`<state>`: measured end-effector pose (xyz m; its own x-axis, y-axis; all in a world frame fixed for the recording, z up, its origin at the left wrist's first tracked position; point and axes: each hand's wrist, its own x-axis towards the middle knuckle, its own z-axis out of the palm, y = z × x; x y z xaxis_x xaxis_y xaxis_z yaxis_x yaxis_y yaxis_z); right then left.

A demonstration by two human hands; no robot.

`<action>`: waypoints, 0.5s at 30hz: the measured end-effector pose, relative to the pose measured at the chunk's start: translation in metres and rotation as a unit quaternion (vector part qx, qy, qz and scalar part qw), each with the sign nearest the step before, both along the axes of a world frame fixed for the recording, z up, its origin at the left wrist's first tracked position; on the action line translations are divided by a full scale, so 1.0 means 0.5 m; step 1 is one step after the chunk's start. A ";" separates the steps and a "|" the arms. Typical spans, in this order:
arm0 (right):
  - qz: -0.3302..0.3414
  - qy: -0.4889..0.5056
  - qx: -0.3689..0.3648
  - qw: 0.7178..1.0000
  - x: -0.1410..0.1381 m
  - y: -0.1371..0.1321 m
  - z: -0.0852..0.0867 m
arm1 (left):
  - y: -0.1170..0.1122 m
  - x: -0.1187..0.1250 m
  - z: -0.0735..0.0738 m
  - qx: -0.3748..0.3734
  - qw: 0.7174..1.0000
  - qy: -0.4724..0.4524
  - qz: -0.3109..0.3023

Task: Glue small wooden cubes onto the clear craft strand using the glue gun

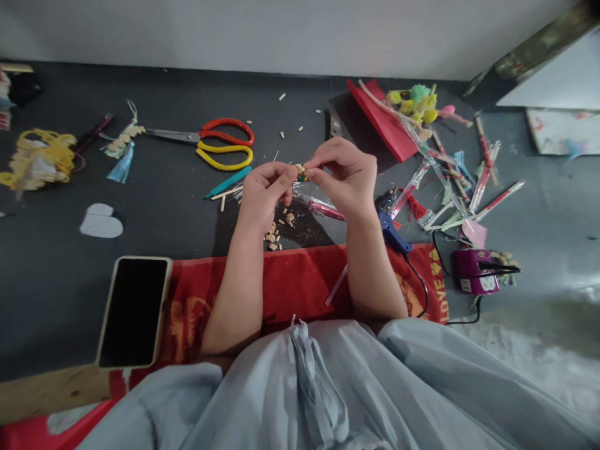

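My left hand (268, 190) and my right hand (344, 175) meet over the dark table, thumbs and fingertips pinched together. Between them is a small beige piece (299, 168), which looks like cut wooden bits; its exact kind is too small to make out. Below my fingers lie several short beige stick pieces (272, 238) and fine crumbs. A teal pen-like tool (229, 182) and thin sticks (224, 199) rest left of my left hand. Beside my right wrist lies a blue glue gun (394, 231).
Red-and-yellow-handled scissors (225, 144), a tasselled ornament (125, 142) and yellow yarn (40, 159) are on the left. A phone (135, 311) lies partly beside a red towel (300, 281). Rightward are a red folder (384, 122), wrapped sticks (482, 159) and a corded purple box (475, 272).
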<state>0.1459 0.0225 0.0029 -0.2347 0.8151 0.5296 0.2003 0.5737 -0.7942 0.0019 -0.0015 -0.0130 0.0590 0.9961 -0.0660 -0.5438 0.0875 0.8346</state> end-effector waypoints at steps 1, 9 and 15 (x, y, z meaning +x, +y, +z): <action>-0.001 0.001 0.001 1.000 0.000 0.000 0.000 | 0.000 0.000 -0.001 0.003 1.000 0.002 0.002; -0.004 0.005 0.003 1.000 0.003 0.002 -0.006 | 0.000 0.001 -0.006 0.007 0.999 0.046 0.017; 0.007 0.010 -0.026 1.000 0.015 0.007 -0.004 | 0.000 0.004 -0.009 0.004 0.998 0.062 0.020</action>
